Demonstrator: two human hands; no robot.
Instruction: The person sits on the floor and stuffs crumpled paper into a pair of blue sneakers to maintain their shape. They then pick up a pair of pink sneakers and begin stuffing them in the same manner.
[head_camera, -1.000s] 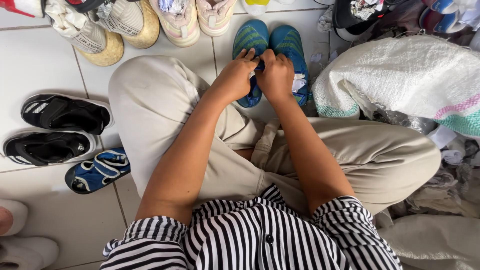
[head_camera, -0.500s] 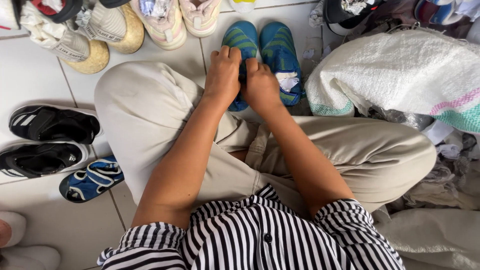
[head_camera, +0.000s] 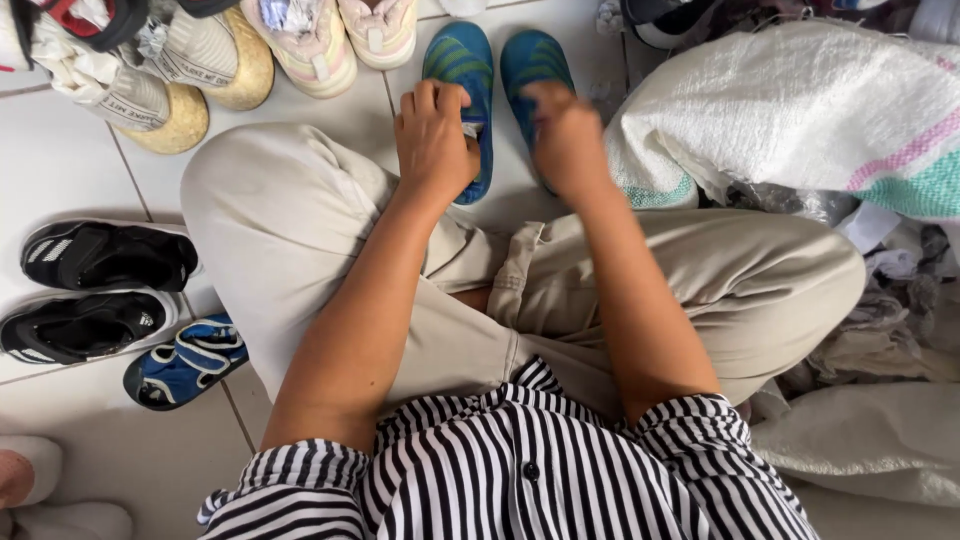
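Between your knees and the row of footwear on the white tiled floor (head_camera: 60, 160) sit the two small blue slip-on shoes with green stripes, side by side and toes away from you; your left hand (head_camera: 432, 140) lies curled over the heel end of the left blue shoe (head_camera: 462, 70), fingers bent onto its opening and seemingly pinching its edge, though how firmly you cannot tell from above; your right hand (head_camera: 565, 135) is blurred with motion over the heel of the right blue shoe (head_camera: 535, 60), so whether it closes on anything cannot be told; half a second ago both hands were pressed together on the left shoe, and now they have parted, one to each shoe, which suggests you have finished with the one and are setting the pair even; beside your right arm bulges a white woven sack with pink and teal stripes (head_camera: 800, 110); to your left lie two black sandals (head_camera: 100, 290) and a blue strapped child's sandal (head_camera: 185, 360); beyond them stand beige and pink trainers (head_camera: 300, 40).
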